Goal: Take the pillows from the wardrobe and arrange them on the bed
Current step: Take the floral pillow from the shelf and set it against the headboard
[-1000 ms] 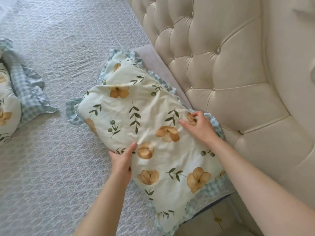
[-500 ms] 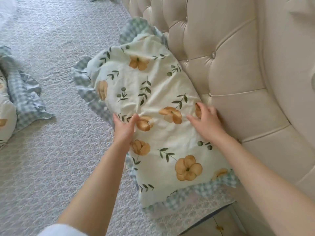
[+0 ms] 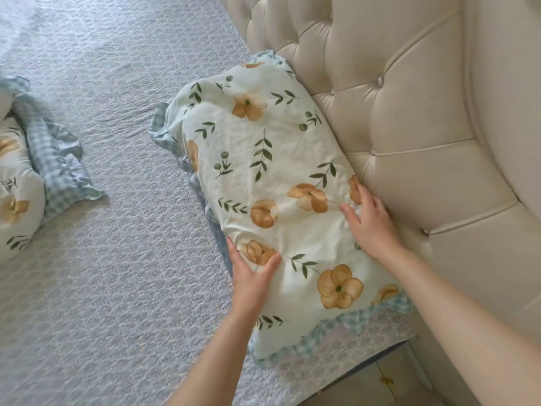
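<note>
Floral pillow (image 3: 272, 183) is lying on the bed (image 3: 117, 288), its long side leaning against the tufted cream headboard (image 3: 409, 136); cream cover with orange flowers and green sprigs, blue-green checked frill showing along its near and far edges.

Left hand (image 3: 251, 276) is resting flat on the pillow's near left side, fingers together and pointing away, thumb spread onto an orange flower; palm pressing the fabric, not pinching it.

Right hand (image 3: 369, 221) is lying open on the pillow's right edge, just where it is meeting the headboard, fingers loosely extended, nothing gripped.

Second pillow (image 3: 17, 194) of the same print is sitting at the left edge of view, well apart, partly cut off, frill crumpled on the grey quilted bedspread (image 3: 123, 142)
</note>
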Action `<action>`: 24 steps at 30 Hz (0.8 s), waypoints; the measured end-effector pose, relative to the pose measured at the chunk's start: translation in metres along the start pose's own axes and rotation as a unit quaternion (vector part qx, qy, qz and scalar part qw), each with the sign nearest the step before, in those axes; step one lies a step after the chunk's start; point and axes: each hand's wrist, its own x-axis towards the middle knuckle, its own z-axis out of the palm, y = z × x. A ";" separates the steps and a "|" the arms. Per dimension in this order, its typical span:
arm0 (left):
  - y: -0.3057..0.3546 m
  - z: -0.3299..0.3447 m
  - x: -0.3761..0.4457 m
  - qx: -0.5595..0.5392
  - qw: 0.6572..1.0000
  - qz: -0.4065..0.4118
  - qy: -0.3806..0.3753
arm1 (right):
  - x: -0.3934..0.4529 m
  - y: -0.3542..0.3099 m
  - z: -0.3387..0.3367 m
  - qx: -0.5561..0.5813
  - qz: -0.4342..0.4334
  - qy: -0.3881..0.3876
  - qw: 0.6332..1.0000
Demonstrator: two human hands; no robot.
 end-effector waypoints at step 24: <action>-0.027 -0.022 -0.155 0.167 0.985 -0.033 0.029 | -0.148 -0.055 0.018 -0.097 -0.213 -0.169 0.957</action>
